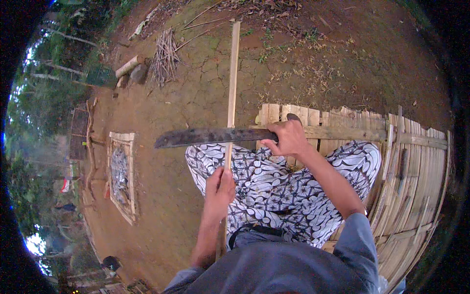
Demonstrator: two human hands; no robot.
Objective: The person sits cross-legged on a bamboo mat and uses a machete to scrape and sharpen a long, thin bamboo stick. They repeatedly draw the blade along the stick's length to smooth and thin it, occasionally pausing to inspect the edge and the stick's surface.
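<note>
A long, pale split-bamboo strip [233,73] points away from me over the ground. My left hand [220,188] is closed round it near my left knee, and its lower end runs back beside my forearm. My right hand [289,137] grips the dark handle of a machete [210,136]. Its broad, dark blade lies level across the strip, a little beyond my left hand, with the tip pointing left. Whether the edge bites into the strip, I cannot tell. Patterned white and black cloth [289,196] covers my bent legs beneath both hands.
I sit on a slatted bamboo platform [411,181] stretching off to the right. Bare earth [166,171] lies to the left, with a wood-framed bed of grey ash [120,171]. Farther off are a bundle of thin sticks [165,58], a cut log [129,66] and a stone [139,74].
</note>
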